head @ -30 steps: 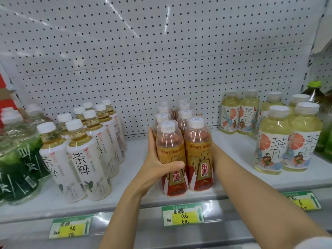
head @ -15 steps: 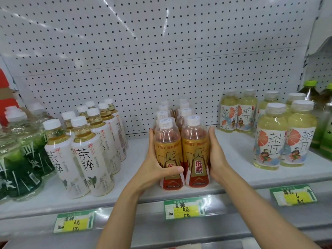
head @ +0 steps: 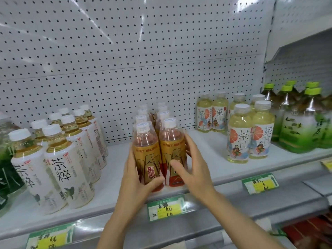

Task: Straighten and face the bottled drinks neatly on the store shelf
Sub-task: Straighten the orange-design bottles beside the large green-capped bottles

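Two rows of orange-gold labelled bottles stand in the middle of the white shelf (head: 212, 166). My left hand (head: 136, 178) grips the front left bottle (head: 146, 151), fingers behind it and thumb curled across its lower label. My right hand (head: 193, 169) holds the front right bottle (head: 172, 150), thumb over the label and fingers round its right side. Both front bottles stand upright at the shelf's front edge, labels facing me. Several more of these bottles line up behind them toward the pegboard.
White-labelled tea bottles (head: 64, 169) stand in rows to the left. Pale yellow tea bottles (head: 249, 135) stand to the right, with big green-capped bottles (head: 303, 123) at the far right. Price tags (head: 166, 207) hang on the shelf rail. Bare shelf lies either side of the orange rows.
My right hand has come from beside the right bottle round to its front, thumb now across the label. The view has shifted right, showing more green-capped bottles.
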